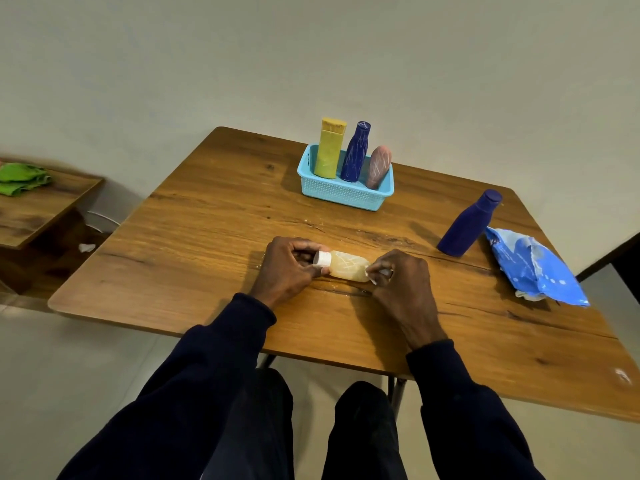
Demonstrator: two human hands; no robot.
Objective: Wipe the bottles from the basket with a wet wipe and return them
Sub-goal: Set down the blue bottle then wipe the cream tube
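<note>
My left hand (289,265) grips the pale bottle (348,266) at its neck, fingers and thumb curled round the white cap (322,258). The bottle lies on its side in the middle of the bench (194,237), somewhat nearer the near edge, with the cap pointing left. My right hand (401,282) is at the bottle's other end, its fingers curled and pinching a small white wet wipe (375,274) against the base. So both hands are closed, one at each end of the same bottle, with its yellowish body bare between them.

The light blue basket (343,195) stands by the far edge. Three bottles stand in it in a row: a yellow bottle (329,150) on the left, a dark blue bottle (356,154) in the middle and a pink bottle (378,168) on the right, the pink one leaning right against the basket's wall.

Toward the right edge a second blue bottle (467,225) stands on the bench, outside the basket. Just beside it, nearer the right edge, lies a crumpled blue wipe pack (533,268) – whether the two touch I cannot tell.

Off to the left stands a low wooden side table (41,209) with a green cloth (20,178) on it
</note>
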